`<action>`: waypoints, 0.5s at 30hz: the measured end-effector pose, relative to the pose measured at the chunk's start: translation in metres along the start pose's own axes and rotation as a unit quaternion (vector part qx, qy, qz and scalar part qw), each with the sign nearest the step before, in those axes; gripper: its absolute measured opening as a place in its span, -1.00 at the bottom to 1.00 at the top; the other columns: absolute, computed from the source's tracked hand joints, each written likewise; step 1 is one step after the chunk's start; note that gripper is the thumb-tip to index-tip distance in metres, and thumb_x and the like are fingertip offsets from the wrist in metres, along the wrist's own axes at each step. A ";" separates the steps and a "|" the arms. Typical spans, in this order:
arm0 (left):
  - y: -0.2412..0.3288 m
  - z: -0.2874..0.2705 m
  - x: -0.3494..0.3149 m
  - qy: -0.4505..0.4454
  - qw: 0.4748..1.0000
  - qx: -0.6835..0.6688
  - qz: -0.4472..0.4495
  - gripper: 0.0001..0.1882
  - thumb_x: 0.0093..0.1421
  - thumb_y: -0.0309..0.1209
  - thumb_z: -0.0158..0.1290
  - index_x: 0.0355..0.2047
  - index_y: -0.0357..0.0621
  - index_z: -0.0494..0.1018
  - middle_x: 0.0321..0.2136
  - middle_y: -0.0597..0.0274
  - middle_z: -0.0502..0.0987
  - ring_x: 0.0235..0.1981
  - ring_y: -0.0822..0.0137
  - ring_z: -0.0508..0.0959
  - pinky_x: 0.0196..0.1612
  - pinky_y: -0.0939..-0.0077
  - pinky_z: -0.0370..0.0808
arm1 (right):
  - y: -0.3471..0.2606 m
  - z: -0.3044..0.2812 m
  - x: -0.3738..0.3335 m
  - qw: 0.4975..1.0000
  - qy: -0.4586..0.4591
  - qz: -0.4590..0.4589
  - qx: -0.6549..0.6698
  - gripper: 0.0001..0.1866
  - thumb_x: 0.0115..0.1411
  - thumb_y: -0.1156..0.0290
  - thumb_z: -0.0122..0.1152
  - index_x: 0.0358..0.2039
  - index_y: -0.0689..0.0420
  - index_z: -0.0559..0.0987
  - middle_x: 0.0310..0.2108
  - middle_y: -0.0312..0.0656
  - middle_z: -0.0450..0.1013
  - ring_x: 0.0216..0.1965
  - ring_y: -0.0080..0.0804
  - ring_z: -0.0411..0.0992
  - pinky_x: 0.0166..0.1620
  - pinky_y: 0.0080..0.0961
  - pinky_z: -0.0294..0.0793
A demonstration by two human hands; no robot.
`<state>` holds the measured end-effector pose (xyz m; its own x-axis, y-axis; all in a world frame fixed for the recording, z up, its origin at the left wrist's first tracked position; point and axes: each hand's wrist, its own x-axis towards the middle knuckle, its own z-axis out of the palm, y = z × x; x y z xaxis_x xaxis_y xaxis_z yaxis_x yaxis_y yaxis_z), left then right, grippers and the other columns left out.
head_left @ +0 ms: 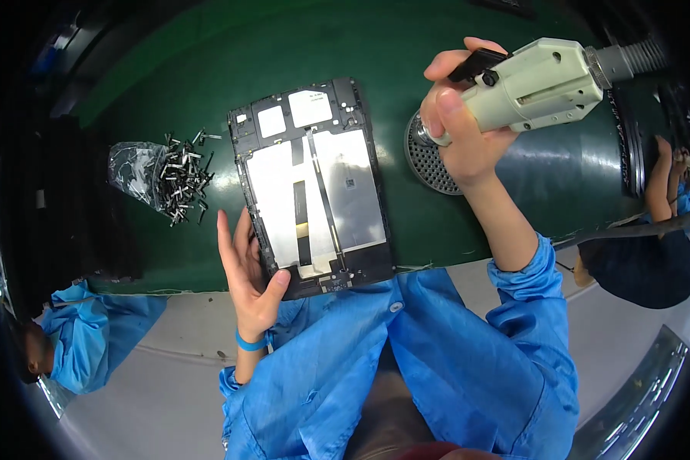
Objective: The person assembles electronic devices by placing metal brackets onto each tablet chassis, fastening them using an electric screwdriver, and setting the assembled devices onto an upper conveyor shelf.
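An opened tablet [360, 184] lies tilted at the table's front edge, its inside facing up. Silver panels, a black frame and ribbon cables show on it. My left hand [254, 284] grips its lower left corner, thumb on top, fingers along the left side and partly hidden. To the right, my right hand [468, 146] is wrapped round a pale green hand tool [548, 84] with a black lever and a grey corrugated hose. A round perforated disc [433, 165] shows beneath the tool's front end; whether it is attached, I cannot tell. The tool is apart from the tablet.
Left of the tablet, a clear plastic bag [136, 170] spills a heap of small black and silver parts [182, 178] onto the green table [230, 46]. Other people in blue sit at the left [88, 337] and right. A dark rack [629, 146] stands at the right.
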<state>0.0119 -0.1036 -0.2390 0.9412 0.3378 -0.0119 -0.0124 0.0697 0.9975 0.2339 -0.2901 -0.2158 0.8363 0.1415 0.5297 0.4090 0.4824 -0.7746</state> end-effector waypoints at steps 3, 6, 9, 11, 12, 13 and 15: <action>-0.008 0.001 0.002 0.014 0.992 0.101 0.078 -0.03 0.01 -0.36 0.13 0.27 -0.28 -0.26 0.22 -0.21 0.00 0.23 0.06 0.11 0.25 0.31 0.00 | 0.002 0.000 -0.001 1.000 -0.019 0.002 -0.011 -0.52 -0.01 0.64 0.18 -0.04 0.31 0.30 -0.37 -0.11 0.47 -0.65 -0.72 0.29 -0.58 -0.77 0.28; -0.010 0.000 0.004 0.070 0.993 0.049 0.077 -0.11 0.01 -0.35 0.11 0.26 -0.28 -0.15 0.22 -0.20 0.00 0.25 0.04 0.07 0.26 0.29 -0.03 | 0.001 0.001 -0.002 1.000 -0.020 0.005 -0.002 -0.52 -0.01 0.65 0.18 -0.04 0.31 0.30 -0.37 -0.11 0.47 -0.65 -0.72 0.28 -0.57 -0.78 0.28; -0.012 -0.003 0.006 0.095 0.993 0.005 0.067 -0.17 0.03 -0.35 0.08 0.24 -0.27 -0.09 0.21 -0.19 0.03 0.25 0.06 0.09 0.26 0.29 -0.01 | 0.001 -0.001 -0.002 1.000 -0.015 0.018 -0.008 -0.52 -0.01 0.65 0.18 -0.04 0.31 0.30 -0.37 -0.11 0.47 -0.64 -0.73 0.28 -0.57 -0.78 0.28; -0.012 -0.003 0.006 0.105 0.992 -0.011 0.064 -0.20 0.05 -0.34 0.08 0.23 -0.29 -0.06 0.18 -0.19 0.10 0.21 0.06 0.15 0.24 0.30 0.04 | 0.002 -0.002 -0.002 0.999 -0.025 0.014 -0.022 -0.52 -0.01 0.66 0.18 -0.04 0.30 0.30 -0.37 -0.11 0.46 -0.64 -0.73 0.28 -0.57 -0.79 0.28; -0.012 -0.003 0.006 0.105 0.992 -0.010 0.063 -0.20 0.05 -0.34 0.08 0.23 -0.29 -0.06 0.18 -0.19 0.10 0.21 0.06 0.15 0.24 0.30 0.04 | 0.003 -0.002 -0.003 0.999 -0.024 0.014 -0.021 -0.52 -0.01 0.66 0.18 -0.04 0.30 0.30 -0.37 -0.11 0.46 -0.64 -0.73 0.28 -0.57 -0.79 0.28; -0.012 -0.004 0.006 0.099 0.992 -0.021 0.068 -0.23 0.07 -0.36 0.07 0.22 -0.32 -0.04 0.16 -0.22 0.13 0.19 0.07 0.18 0.22 0.32 0.09 | 0.003 0.000 -0.003 0.999 -0.024 0.020 -0.015 -0.52 -0.01 0.66 0.17 -0.04 0.30 0.30 -0.37 -0.11 0.46 -0.64 -0.73 0.28 -0.57 -0.79 0.28; -0.014 -0.006 0.007 0.093 0.992 -0.031 0.074 -0.25 0.08 -0.38 0.06 0.21 -0.35 -0.02 0.14 -0.24 0.16 0.17 0.07 0.22 0.20 0.33 0.13 | 0.004 0.000 -0.004 0.999 -0.023 0.025 -0.009 -0.52 -0.01 0.66 0.17 -0.04 0.29 0.30 -0.36 -0.11 0.46 -0.64 -0.73 0.28 -0.57 -0.79 0.28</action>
<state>0.0161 -0.0964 -0.2535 0.8490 0.5155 0.1155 -0.1718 0.0627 0.9831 0.2323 -0.2891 -0.2207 0.8384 0.2059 0.5047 0.3734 0.4577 -0.8069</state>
